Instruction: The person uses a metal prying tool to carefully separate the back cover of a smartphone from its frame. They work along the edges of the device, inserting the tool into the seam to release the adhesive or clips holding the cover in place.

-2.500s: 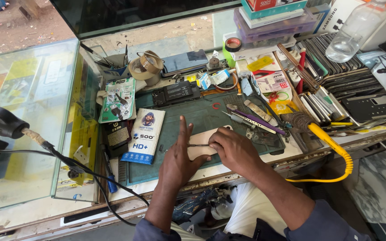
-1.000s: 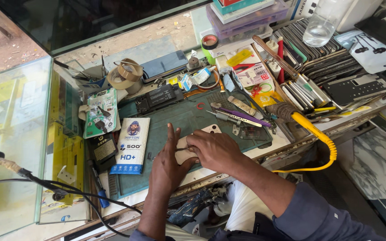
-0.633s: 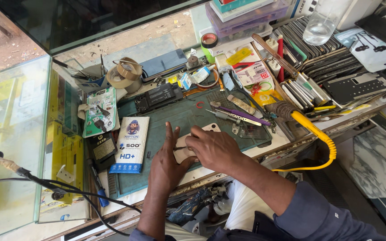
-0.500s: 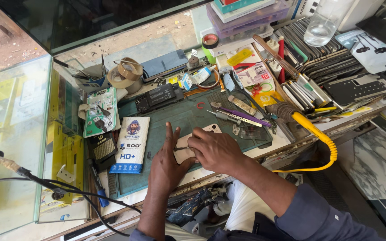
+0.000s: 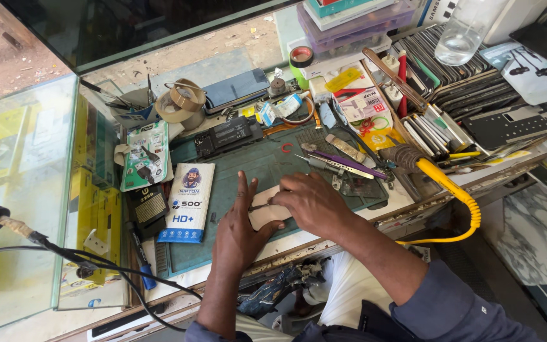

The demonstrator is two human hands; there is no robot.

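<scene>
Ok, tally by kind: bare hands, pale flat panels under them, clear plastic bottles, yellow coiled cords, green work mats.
Hands: 2, left hand, right hand
Pale flat panel: 1
Clear plastic bottle: 1
Yellow coiled cord: 1
Green work mat: 1
Total: 6

On my green mat (image 5: pixel 273 166) a white and blue packet (image 5: pixel 187 202) lies to the left. Beyond it sit two tape rolls (image 5: pixel 182 101), a dark phone (image 5: pixel 237 88) and purple tweezers (image 5: pixel 349 164). A yellow coiled cord (image 5: pixel 454 196) hangs off the right edge, a clear bottle (image 5: pixel 466 28) behind.

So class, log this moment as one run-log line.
left hand: flat, steadying pale phone | right hand: thin tool on phone | surface: green mat
</scene>
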